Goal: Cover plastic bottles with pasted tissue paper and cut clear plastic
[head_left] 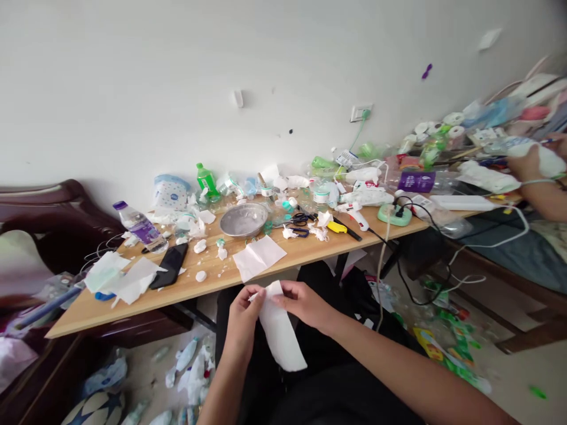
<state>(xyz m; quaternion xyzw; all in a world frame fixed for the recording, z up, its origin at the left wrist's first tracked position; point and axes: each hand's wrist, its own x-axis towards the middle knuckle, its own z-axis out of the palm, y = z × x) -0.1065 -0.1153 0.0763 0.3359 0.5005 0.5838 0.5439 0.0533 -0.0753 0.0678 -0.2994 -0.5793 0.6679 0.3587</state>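
Note:
A strip of white tissue paper [283,336] hangs down over my lap, its upper edge pinched between both hands. My left hand [245,310] grips the top left part with thumb and fingers closed. On the right side of the same edge, my right hand [303,302] is closed with its thumb on the paper. Just beyond the hands, a flat sheet of white paper [259,258] lies at the table's front edge. Behind that sheet stands a metal bowl [243,221] with something pale in it.
A wooden table [177,301] carries a black phone [169,265], a purple-labelled bottle [140,227], a green bottle [208,183], scissors [297,219], a yellow cutter [337,226] and a glue gun [354,216]. Cables droop from a power strip [394,215]. Another person's hand [527,162] works at the right.

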